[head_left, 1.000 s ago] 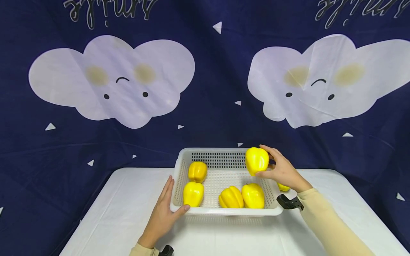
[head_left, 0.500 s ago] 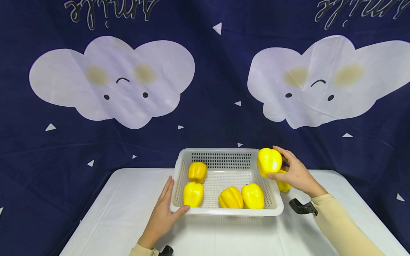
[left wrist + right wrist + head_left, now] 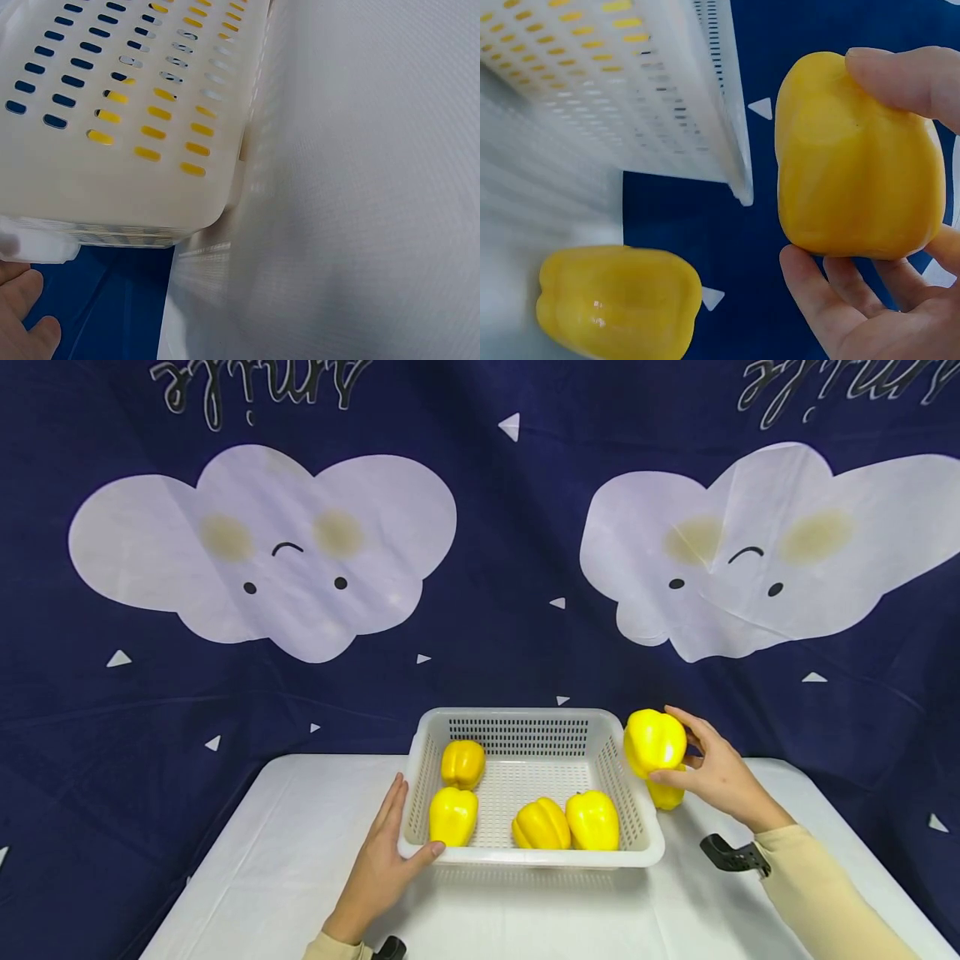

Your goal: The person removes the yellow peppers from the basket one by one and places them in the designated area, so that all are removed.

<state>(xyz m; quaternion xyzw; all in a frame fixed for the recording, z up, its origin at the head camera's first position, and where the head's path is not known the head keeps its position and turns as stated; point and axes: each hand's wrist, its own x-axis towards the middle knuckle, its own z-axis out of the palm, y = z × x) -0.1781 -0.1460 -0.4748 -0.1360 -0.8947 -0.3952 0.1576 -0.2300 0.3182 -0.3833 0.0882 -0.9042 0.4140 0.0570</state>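
Observation:
My right hand (image 3: 723,777) grips a yellow bell pepper (image 3: 654,739) just outside the right rim of a white perforated basket (image 3: 532,858). In the right wrist view, the thumb lies on one side of this held pepper (image 3: 859,165) and the fingertips on the other. Another bell pepper (image 3: 667,797) lies on the table to the right of the basket, partly hidden behind the held one. At the basket's front left corner, my left hand (image 3: 384,864) rests with straight fingers along the side wall and its thumb on the rim.
Inside the basket, two bell peppers (image 3: 453,817) lie on the left and two more (image 3: 542,823) at the front right. A white cloth covers the table (image 3: 255,860). Behind it hangs a dark blue curtain (image 3: 510,543) with clouds and triangles.
My right hand has carried its bell pepper rightward, from over the basket's back right part to beyond the right rim. The left hand and basket have stayed put.

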